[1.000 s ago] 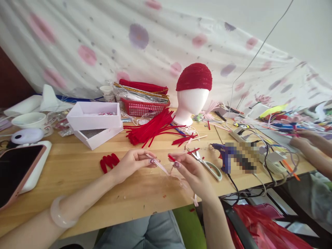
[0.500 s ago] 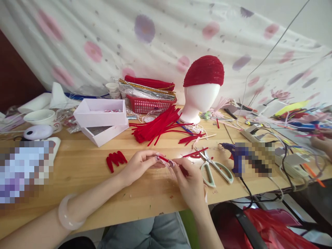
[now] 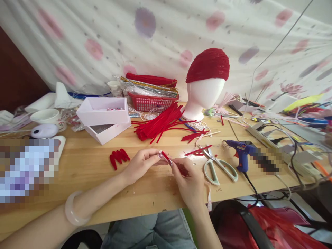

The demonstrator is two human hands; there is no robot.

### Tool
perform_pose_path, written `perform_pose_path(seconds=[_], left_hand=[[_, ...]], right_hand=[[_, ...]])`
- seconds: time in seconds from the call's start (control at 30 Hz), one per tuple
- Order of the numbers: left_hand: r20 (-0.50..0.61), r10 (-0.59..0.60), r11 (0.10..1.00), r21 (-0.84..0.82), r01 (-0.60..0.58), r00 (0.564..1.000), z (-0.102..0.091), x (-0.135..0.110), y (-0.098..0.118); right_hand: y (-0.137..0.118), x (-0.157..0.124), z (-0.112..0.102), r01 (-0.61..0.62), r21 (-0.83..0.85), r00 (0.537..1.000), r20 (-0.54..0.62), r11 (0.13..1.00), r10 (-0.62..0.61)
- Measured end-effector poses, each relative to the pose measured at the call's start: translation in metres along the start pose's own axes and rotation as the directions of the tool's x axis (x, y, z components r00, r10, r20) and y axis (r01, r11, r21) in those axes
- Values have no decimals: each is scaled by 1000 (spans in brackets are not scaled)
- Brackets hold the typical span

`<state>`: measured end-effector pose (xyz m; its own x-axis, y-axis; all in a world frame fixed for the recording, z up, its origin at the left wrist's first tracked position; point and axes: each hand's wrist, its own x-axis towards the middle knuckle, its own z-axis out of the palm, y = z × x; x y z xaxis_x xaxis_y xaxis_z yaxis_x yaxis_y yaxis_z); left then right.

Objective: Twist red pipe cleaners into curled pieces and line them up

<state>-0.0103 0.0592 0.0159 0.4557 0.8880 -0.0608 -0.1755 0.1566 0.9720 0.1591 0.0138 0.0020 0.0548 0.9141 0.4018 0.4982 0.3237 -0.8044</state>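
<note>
Over the table's front part, both of my hands pinch a short piece of red chenille stem (image 3: pixel 165 156). My left hand (image 3: pixel 141 164) has thumb and fingers closed at its upper left end, where a pale strip shows beside the red. My right hand (image 3: pixel 188 180) grips the lower right end; its curled fingers are partly hidden. A pale marked strip like a tape measure (image 3: pixel 209 197) hangs below my right wrist. Scissors (image 3: pixel 216 164) lie spread just right of that hand, near loose red stems (image 3: pixel 198 150). Several red looped pieces (image 3: pixel 119 158) lie left of my left hand.
A red stem bundle (image 3: pixel 159 124) lies behind my hands, before a red basket (image 3: pixel 153 103) and a white foam head (image 3: pixel 204 93) with a red covering. White boxes (image 3: pixel 103 116) stand left. A blue glue gun (image 3: pixel 242 157) and power strip (image 3: pixel 269 141) are right.
The red piece between my fingers has turned to a steeper slant, and the pale strip shows along it. More of the strip hangs below my right wrist. The view has shifted slightly.
</note>
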Motion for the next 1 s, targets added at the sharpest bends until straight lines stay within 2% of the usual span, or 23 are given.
perform_pose_path(seconds=[0.23, 0.6, 1.0], left_hand=[[-38, 38, 992, 120, -33, 999, 0, -1, 0], [-65, 67, 973, 226, -51, 996, -2, 0, -5], [-92, 55, 986, 162, -40, 994, 0, 0, -4]], right_hand=[[1, 0, 0, 35, -29, 999, 24, 999, -35], [2, -2, 4, -33, -22, 999, 9, 999, 33], [1, -2, 10, -4, -21, 1000, -16, 1000, 4]])
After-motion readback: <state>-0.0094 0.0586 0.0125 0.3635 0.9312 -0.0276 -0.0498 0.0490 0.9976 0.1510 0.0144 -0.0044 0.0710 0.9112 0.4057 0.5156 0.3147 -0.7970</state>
